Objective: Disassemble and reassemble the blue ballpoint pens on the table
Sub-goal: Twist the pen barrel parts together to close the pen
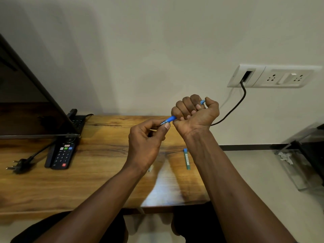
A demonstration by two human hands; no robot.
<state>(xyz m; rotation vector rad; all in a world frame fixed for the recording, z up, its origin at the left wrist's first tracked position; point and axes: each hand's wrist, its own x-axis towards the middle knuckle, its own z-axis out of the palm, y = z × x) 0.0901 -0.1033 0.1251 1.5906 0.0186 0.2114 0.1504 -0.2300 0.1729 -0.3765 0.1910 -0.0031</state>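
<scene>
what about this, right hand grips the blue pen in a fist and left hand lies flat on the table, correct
Not quite. The right hand does grip the pen in a fist, but the left hand is not flat on the table: it is raised and pinches the pen's tip end. The head view shows it.
</scene>
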